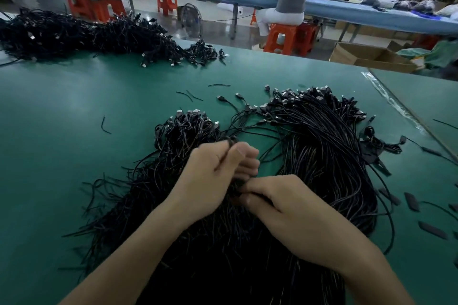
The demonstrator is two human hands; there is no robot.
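Though thin, glossy black cable (230, 140)

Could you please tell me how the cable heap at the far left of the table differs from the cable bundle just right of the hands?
The far heap is a tangled mound; the near bundle lies combed out, strands side by side. The far heap's plugs point every way; the near bundle's plugs gather at its far end. Both are black cables on the green table.
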